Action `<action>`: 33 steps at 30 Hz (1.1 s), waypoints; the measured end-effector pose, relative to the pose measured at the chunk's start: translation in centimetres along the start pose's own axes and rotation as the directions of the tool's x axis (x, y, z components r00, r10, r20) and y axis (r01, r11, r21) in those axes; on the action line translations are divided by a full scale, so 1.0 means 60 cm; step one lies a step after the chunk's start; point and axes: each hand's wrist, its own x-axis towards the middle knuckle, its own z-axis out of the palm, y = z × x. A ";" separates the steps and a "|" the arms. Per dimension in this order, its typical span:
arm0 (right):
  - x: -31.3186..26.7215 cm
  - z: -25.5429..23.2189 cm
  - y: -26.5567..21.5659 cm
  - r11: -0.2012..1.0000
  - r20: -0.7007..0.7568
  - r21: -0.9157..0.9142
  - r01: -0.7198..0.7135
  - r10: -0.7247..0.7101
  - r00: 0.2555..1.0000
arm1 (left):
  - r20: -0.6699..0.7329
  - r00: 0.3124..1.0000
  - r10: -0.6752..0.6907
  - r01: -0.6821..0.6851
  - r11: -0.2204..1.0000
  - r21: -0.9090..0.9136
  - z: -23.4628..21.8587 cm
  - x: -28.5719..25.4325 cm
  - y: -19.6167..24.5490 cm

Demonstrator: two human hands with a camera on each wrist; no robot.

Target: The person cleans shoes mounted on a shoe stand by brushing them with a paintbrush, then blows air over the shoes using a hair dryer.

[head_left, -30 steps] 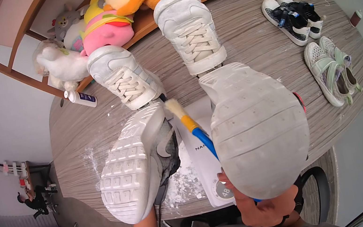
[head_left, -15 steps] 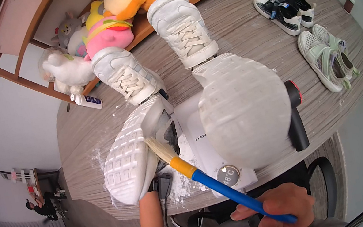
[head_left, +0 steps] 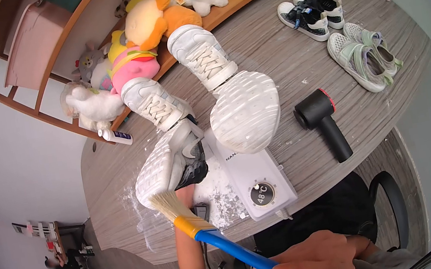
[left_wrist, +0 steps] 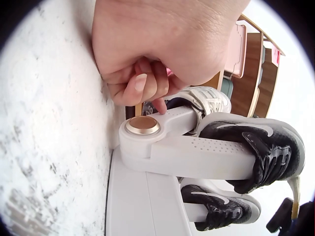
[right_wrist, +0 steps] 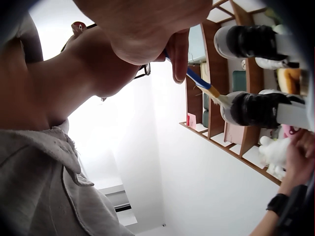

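My right hand [head_left: 316, 256] grips a blue-handled brush [head_left: 234, 250] in the head view. Its pale bristles meet the toe end of the front-left shoe's white sole [head_left: 151, 173]. That shoe, black and grey above, hangs tilted on a white dryer [head_left: 275, 173] whose dial reads 48°C. Another sole [head_left: 245, 110] faces up at front right, and two white laced shoes [head_left: 204, 60] [head_left: 157, 107] hang behind. In the left wrist view my left hand [left_wrist: 157, 49] has loosely curled fingers, one fingertip touching the dryer's arm [left_wrist: 202, 155]; the shoe partly hides this hand in the head view.
A black handheld blower [head_left: 326, 122] lies right of the dryer. Farther right stand black-and-white shoes [head_left: 312, 17] and pale green-strapped shoes [head_left: 358, 58]. Plush toys [head_left: 147, 21] fill the wooden shelf at the back. A white bottle [head_left: 117, 137] lies at left, and white residue [head_left: 220, 198] covers the table near the dryer.
The brush has moved left and down from beside the right sole, across the front-left sole to its toe end. My right hand has come out from behind the right shoe. The head view has shifted.
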 end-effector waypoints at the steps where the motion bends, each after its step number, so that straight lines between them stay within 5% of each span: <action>1: -0.002 -0.001 0.002 1.000 -0.004 0.000 -0.003 0.003 1.000 | 0.005 1.000 0.005 -0.005 1.000 0.022 -0.002 0.137 0.024; 2: -0.005 -0.001 0.006 1.000 -0.102 0.013 -0.020 0.021 0.995 | 0.011 1.000 0.009 -0.010 0.999 0.044 -0.010 0.405 0.086; 3: -0.008 -0.002 0.011 0.999 -0.196 0.027 -0.035 0.039 0.980 | 0.017 1.000 0.012 -0.013 0.998 0.066 -0.012 0.557 0.120; 4: -0.008 -0.010 0.013 0.999 -0.197 0.031 -0.039 0.045 0.979 | 0.021 1.000 0.012 -0.014 0.996 0.087 -0.009 0.565 0.121; 6: -0.006 -0.029 0.015 0.887 0.019 -0.295 -0.356 0.378 0.926 | 0.032 0.999 0.007 -0.011 0.992 0.127 -0.011 0.601 0.119; 10: -0.021 0.010 0.098 0.846 -0.176 -0.362 -0.392 0.352 0.920 | 0.068 0.998 0.009 -0.024 0.976 0.217 -0.011 0.569 0.094; 11: -0.021 0.017 0.119 0.872 -0.199 -0.339 -0.353 0.300 0.933 | -0.034 0.999 0.037 -0.031 0.984 0.176 0.015 0.560 0.049; 13: -0.025 0.013 0.131 0.861 -0.170 -0.323 -0.393 0.356 0.919 | -0.024 0.999 0.025 -0.021 0.985 0.169 0.010 0.557 0.052; 21: -0.017 0.002 0.078 0.910 -0.276 -0.055 -0.411 0.382 0.882 | -0.033 0.999 -0.011 0.014 0.996 0.090 -0.011 0.598 0.103; 23: -0.012 -0.020 0.042 0.874 -0.018 -0.026 -0.486 0.486 0.874 | -0.042 0.999 -0.008 0.011 0.997 0.071 -0.015 0.590 0.122; 27: -0.011 -0.017 0.011 0.908 0.026 0.017 -0.419 0.418 0.908 | -0.051 0.999 -0.001 0.002 0.999 0.035 -0.045 0.611 0.147; 29: 0.000 -0.009 -0.001 0.977 -0.229 0.116 -0.180 0.203 0.952 | -0.046 0.999 0.011 -0.011 1.000 0.012 -0.062 0.565 0.136; 32: -0.041 -0.016 -0.017 0.920 -0.244 -0.048 -0.390 0.368 0.897 | -0.032 0.999 -0.007 0.006 1.000 -0.026 -0.048 0.598 0.172; 33: -0.030 0.005 -0.006 0.902 -0.369 -0.166 -0.398 0.318 0.873 | -0.029 0.999 -0.018 0.016 0.999 -0.037 -0.052 0.608 0.174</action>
